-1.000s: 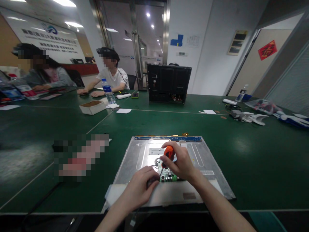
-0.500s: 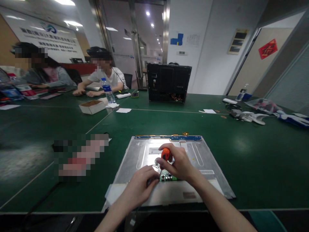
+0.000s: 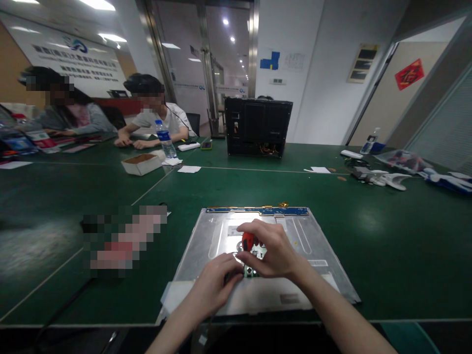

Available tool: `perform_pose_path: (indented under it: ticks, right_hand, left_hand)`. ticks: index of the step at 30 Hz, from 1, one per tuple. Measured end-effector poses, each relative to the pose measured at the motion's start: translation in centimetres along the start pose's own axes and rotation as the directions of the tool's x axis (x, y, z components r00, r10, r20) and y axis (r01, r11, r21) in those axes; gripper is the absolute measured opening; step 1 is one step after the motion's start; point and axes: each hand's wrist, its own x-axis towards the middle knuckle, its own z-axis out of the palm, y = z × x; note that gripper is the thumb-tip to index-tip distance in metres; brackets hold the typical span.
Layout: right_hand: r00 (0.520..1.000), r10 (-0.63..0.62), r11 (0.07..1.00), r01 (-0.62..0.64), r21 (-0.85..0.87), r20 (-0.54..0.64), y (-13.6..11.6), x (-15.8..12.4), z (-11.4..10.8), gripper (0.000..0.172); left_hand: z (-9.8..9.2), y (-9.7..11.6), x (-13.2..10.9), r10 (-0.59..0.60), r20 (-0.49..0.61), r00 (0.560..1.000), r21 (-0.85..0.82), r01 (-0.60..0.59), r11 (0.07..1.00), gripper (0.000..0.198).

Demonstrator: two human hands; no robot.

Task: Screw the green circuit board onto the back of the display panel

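A silver metal panel (image 3: 195, 255) lies on the green table, with a blue circuit strip (image 3: 236, 210) along its far edge. Near its middle is a small green circuit board (image 3: 251, 272), partly covered by my hands. My right hand (image 3: 275, 250) is closed around an orange-red screwdriver handle (image 3: 248, 241) above the board. My left hand (image 3: 217, 280) rests at the board's left side, fingers pinched together; whatever is between the fingertips is hidden.
A black monitor-like housing (image 3: 258, 125) stands at the far side. An open box (image 3: 140, 163) and a water bottle (image 3: 165, 138) are at the back left, near two seated people. Cables and a plastic bag (image 3: 401, 161) lie at the right.
My right hand and the screwdriver handle have shifted slightly left and down. My left hand has barely moved. The head of one seated person has moved a little left.
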Motion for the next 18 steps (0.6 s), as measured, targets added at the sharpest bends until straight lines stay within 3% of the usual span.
perform_pose_path:
  ticks: [7,12,18]
  right_hand:
    - [0.99,-0.008,1.0,0.005,0.017,0.144,-0.6,0.6,-0.9,0.043]
    - [0.979,-0.043,0.997,0.056,-0.056,0.201,-0.5,1.0,-0.9,0.035]
    - [0.936,-0.04,0.977,0.11,-0.183,0.349,-0.8,2.4,-2.0,0.016]
  left_hand:
    - [-0.3,0.6,0.1,-0.017,0.039,0.999,-0.037,0.018,0.999,0.019]
    - [-0.2,0.6,0.0,-0.033,0.021,0.999,-0.012,0.034,0.999,0.017]
    - [0.1,0.4,0.0,-0.042,-0.027,0.999,0.017,0.043,0.999,0.013]
